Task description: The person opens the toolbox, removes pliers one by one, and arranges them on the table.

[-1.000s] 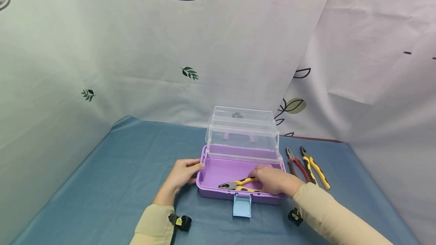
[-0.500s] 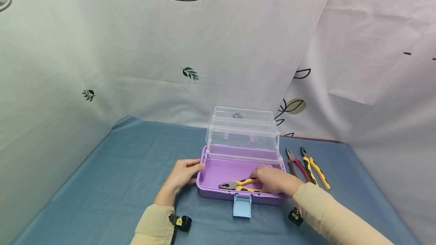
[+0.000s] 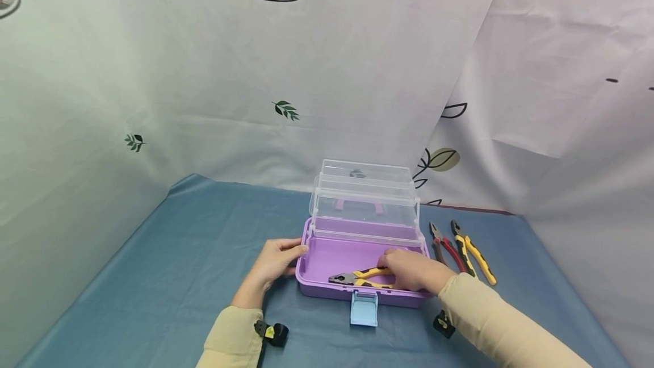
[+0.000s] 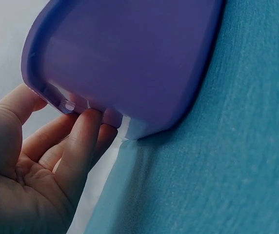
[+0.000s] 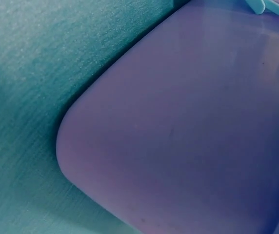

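An open purple toolbox (image 3: 342, 253) with raised clear trays stands on the blue cloth. My left hand (image 3: 273, 260) holds its left rim, thumb on top and fingers against the outer wall; the left wrist view shows this left hand (image 4: 51, 156) on the edge of the toolbox (image 4: 125, 58). Inside, at the front, lie yellow-and-black pliers (image 3: 357, 278), jaws to the left. My right hand (image 3: 411, 270) reaches over the front rim and grips the pliers' handle ends, which it partly hides. In the right wrist view only the toolbox's outer wall (image 5: 169, 126) and the cloth show; the hand is out of sight.
Right of the toolbox lie red-handled pliers (image 3: 449, 253) and another yellow-and-black pair (image 3: 472, 254). A light blue latch (image 3: 364, 309) hangs from the toolbox front. The clear trays (image 3: 365, 203) stand up at the back, near the white curtain (image 3: 230, 72).
My right hand has shifted very slightly right at the pliers' handles, so a little more of them shows. The left hand, toolbox and other pliers stay put.
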Tool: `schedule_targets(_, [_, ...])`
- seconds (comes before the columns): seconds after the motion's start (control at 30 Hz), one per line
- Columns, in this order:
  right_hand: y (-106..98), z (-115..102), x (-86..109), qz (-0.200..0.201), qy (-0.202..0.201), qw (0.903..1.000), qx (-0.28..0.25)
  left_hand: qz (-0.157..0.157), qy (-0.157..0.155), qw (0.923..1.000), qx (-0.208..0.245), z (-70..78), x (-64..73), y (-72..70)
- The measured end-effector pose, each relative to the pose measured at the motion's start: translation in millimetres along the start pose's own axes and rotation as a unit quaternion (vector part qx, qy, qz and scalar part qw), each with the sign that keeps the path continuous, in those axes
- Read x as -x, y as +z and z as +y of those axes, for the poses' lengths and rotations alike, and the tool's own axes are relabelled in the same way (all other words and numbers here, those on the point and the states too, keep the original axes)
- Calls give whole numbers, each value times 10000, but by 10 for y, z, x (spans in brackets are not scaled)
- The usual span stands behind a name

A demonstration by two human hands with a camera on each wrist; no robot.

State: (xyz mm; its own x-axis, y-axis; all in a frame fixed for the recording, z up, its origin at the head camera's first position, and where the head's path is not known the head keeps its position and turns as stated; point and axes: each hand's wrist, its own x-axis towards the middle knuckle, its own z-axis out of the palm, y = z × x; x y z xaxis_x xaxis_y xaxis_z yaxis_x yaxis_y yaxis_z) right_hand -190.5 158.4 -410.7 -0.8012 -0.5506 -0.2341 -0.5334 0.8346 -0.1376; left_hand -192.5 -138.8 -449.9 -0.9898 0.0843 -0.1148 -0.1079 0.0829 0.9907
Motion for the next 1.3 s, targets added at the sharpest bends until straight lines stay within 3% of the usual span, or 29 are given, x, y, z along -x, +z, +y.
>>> schedule_targets(0.2, [-13,-4,19,-16,89,9999,-120,21,-16,10000,34,6,2,3])
schedule_targets(0.57, [-90,66,99,-153,240,9932,-1126,-47,17,10000,72,4,1,4])
schedule_targets(0.93, [-137,154,189,57,13,9861,-1661,85,8,10000,-44,4,9,4])
schedule_targets(1.3, [-82,181,291,505,-109,9881,-1451,130,-10,9999,-78,0,4,19])
